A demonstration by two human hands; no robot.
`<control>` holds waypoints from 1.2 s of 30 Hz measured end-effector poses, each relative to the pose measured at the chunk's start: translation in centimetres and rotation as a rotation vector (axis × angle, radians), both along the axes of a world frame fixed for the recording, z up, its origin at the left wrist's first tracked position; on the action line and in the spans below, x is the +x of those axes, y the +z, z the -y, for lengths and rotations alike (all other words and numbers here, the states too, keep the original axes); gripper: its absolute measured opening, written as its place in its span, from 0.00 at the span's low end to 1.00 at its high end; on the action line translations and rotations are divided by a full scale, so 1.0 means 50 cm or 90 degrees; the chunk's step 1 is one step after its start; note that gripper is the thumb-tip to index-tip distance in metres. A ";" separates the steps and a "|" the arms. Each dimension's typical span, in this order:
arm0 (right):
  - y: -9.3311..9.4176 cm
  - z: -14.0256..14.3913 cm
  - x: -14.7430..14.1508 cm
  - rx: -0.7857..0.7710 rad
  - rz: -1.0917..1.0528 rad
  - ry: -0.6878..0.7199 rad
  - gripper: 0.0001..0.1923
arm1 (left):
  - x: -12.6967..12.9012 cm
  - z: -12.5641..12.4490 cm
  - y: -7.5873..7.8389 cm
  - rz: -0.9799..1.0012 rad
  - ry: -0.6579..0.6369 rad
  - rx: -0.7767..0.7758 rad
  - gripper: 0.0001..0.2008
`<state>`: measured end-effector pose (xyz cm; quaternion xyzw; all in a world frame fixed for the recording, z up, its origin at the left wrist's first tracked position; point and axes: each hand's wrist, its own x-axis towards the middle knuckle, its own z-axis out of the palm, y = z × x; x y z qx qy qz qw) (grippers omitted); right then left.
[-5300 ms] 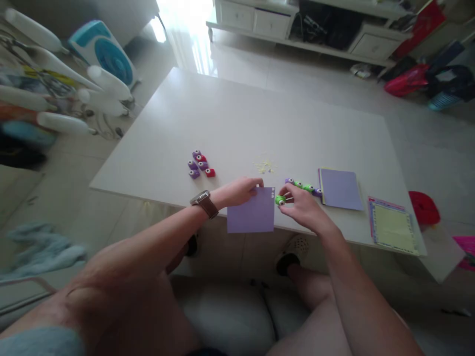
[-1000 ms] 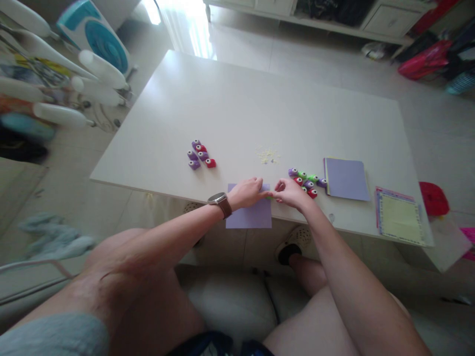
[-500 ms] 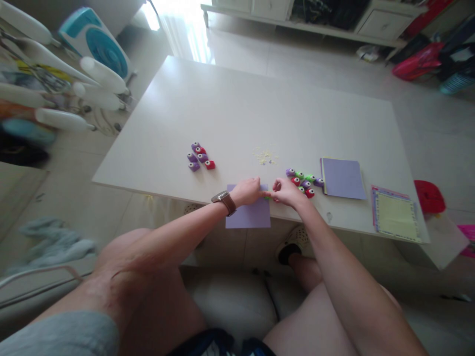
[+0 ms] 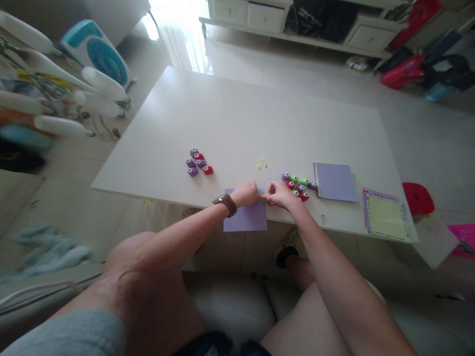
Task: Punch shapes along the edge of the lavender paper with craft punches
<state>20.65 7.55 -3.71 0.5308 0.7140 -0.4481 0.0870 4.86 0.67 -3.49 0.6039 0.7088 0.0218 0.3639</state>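
My left hand, with a brown-strapped watch on its wrist, is closed on a sheet of purple paper that overhangs the table's near edge. At the sheet's right side, a small green craft punch shows between my two hands, mostly covered by fingers. My right hand is closed around it, thumb and fingers pinched together. Close by on the right is a cluster of purple, green and red craft punches. Tiny yellow paper bits lie scattered beyond my hands.
Purple and red punches sit to the left on the white table. A stack of purple paper lies right of the cluster, and yellow sheets with notched borders are near the right corner. A red container stands past that edge.
The camera view has shifted slightly, so the whole scene sits a little lower and farther left. Both hands keep nearly the same pose at the paper's right edge.
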 end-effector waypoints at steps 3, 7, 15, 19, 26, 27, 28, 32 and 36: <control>-0.006 0.000 -0.002 0.010 0.001 -0.007 0.17 | 0.002 0.001 0.003 -0.008 -0.007 0.007 0.29; -0.011 -0.005 0.000 -0.041 -0.026 -0.021 0.19 | -0.001 0.001 0.001 -0.005 -0.019 0.009 0.29; 0.005 -0.009 0.014 -0.112 -0.095 -0.031 0.12 | -0.017 -0.005 0.005 0.045 -0.021 -0.027 0.31; 0.014 -0.007 0.025 -0.152 -0.144 -0.044 0.10 | -0.022 -0.002 0.008 0.070 -0.017 -0.043 0.35; 0.025 -0.016 0.045 -0.117 -0.077 -0.012 0.08 | -0.029 0.008 -0.003 0.075 -0.057 -0.018 0.32; 0.029 -0.017 0.048 -0.105 -0.060 0.000 0.07 | -0.028 0.008 -0.003 0.071 -0.064 -0.014 0.31; 0.033 -0.019 0.051 -0.092 -0.043 0.013 0.07 | -0.028 0.009 -0.003 0.066 -0.071 -0.010 0.31; 0.051 -0.020 0.057 -0.032 0.013 0.054 0.08 | -0.025 0.009 -0.004 0.046 -0.099 0.000 0.30; 0.056 -0.009 0.056 0.034 0.038 0.093 0.14 | -0.024 0.011 -0.012 0.039 -0.111 0.012 0.29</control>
